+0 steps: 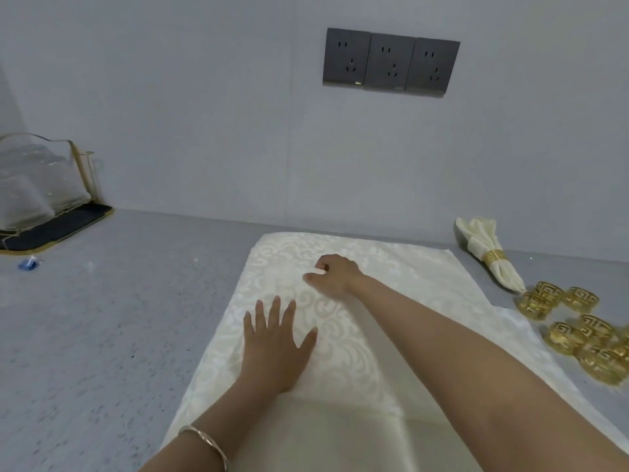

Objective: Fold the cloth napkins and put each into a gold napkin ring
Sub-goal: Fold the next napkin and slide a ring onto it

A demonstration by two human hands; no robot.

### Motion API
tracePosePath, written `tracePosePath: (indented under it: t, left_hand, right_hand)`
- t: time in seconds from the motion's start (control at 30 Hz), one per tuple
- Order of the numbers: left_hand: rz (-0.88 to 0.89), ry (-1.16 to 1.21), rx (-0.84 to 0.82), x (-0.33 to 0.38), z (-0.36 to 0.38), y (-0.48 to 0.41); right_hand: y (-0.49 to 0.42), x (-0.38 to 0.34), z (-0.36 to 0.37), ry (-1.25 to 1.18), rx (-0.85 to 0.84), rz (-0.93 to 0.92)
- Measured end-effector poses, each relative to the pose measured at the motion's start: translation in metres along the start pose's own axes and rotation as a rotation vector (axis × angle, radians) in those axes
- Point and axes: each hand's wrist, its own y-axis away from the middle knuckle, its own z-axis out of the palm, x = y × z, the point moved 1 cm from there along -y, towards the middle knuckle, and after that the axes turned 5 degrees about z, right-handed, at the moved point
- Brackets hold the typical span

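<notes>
Left hand [276,345] presses flat, fingers spread, on the napkin [340,356]; right hand [335,274] farther off, fingers curled, pinch unconfirmed. Folding seemingly just begun; next likely needs a centre pinch and lift

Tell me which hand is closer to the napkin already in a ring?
Right. The right hand sits left of the ringed napkin; the left hand lies farther left, nearer the person.
</notes>
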Motion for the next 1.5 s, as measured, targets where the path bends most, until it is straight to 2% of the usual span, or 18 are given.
tracePosePath:
  t: [0.13,0.3,0.47,0.53,0.57,0.63,0.73,0.8,1.1,1.3,1.4,1.5]
  left_hand:
    - [-0.01,-0.004,0.006,-0.001,0.001,-0.002]
    - [-0.039,0.07,0.06,-0.002,0.0,0.0]
    - [-0.033,0.588,0.312,-0.002,-0.016,0.006]
    - [0.006,0.668,0.365,-0.005,-0.028,0.01]
    - [0.044,0.669,0.345,-0.007,-0.034,0.01]
    - [0.133,0.618,0.192,-0.011,-0.045,0.012]
    - [0.227,0.319,-0.135,-0.003,-0.049,0.018]
    - [0.26,0.141,-0.244,0.009,-0.041,0.026]
    - [0.309,-0.038,-0.285,0.03,-0.023,0.046]
    - [0.272,0.073,-0.355,0.034,-0.026,0.032]
    - [0.239,0.132,-0.298,0.042,-0.021,0.027]
    - [0.222,0.168,-0.224,0.052,-0.016,0.02]
  right_hand:
    - [-0.014,-0.026,0.018,0.003,-0.071,-0.124]
    - [-0.013,-0.036,0.019,-0.11,0.009,-0.231]
    - [0.032,-0.018,-0.005,-0.223,0.115,-0.328]
    - [0.061,0.001,-0.018,-0.233,0.141,-0.364]
    - [0.076,0.011,-0.023,-0.237,0.151,-0.38]
    - [0.108,0.033,-0.031,-0.219,0.155,-0.388]
    - [0.151,0.065,-0.036,-0.09,0.189,-0.425]
    - [0.17,0.081,-0.034,-0.03,0.191,-0.451]
    - [0.21,0.118,-0.017,0.093,0.111,-0.389]
    - [0.226,0.115,-0.009,0.111,0.097,-0.368]
    - [0.229,0.112,-0.007,0.127,0.114,-0.374]
    - [0.223,0.109,-0.008,0.034,0.13,-0.328]
